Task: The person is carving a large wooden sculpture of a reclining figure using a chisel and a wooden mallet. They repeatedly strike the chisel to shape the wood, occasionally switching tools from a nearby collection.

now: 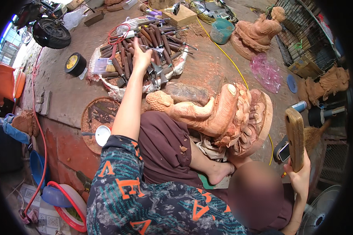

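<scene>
My left hand (141,58) reaches over a pile of carving chisels (157,37) with dark brown wooden handles. Its index finger and thumb are stretched apart; the other fingers are partly hidden, and I see nothing held. The chisels lie heaped on a round, pale-rimmed mat (179,67). At the right, my right hand (300,174) is wrapped round the lower end of a wooden mallet (295,131), raised upright. Between the hands a carved wooden seated figure (223,111) lies on its side against my legs, its curly-haired head toward the left and its base toward the right.
A second carved figure (259,31) stands at the back right beside a teal bucket (222,31). Left of the chisels lies a black tape roll (75,64). A round wooden board (91,137) bears a small white bowl (102,135). A yellow cable (219,47) crosses the floor.
</scene>
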